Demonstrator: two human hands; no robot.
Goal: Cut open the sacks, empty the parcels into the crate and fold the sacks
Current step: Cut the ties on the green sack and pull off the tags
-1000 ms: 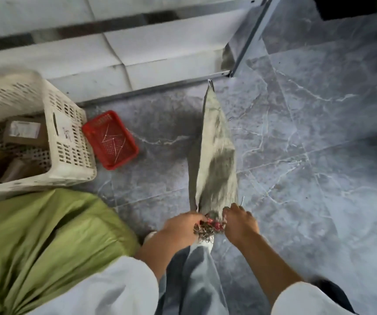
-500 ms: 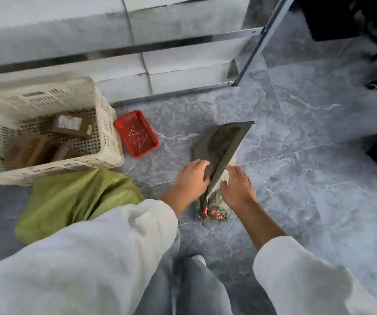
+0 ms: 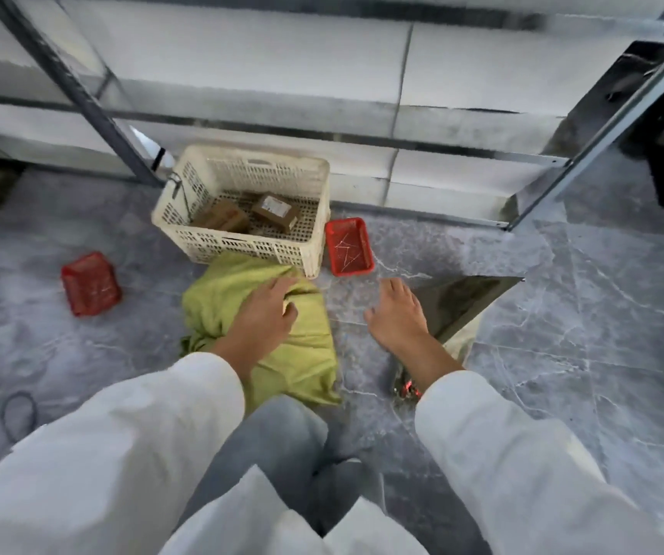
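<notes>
On the floor before the crate (image 3: 242, 244), the left hand (image 3: 266, 314) rests loose-fingered on the green sack (image 3: 306, 354), gripping nothing. The right hand (image 3: 396, 314) hovers open and empty beside the folded grey sack (image 3: 462, 298). The likely next step is cutting the green sack open.

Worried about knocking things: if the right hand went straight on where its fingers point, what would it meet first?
Most likely the small red tray beyond the right hand, with only bare floor between; the hand's height above the floor is unclear.
</notes>
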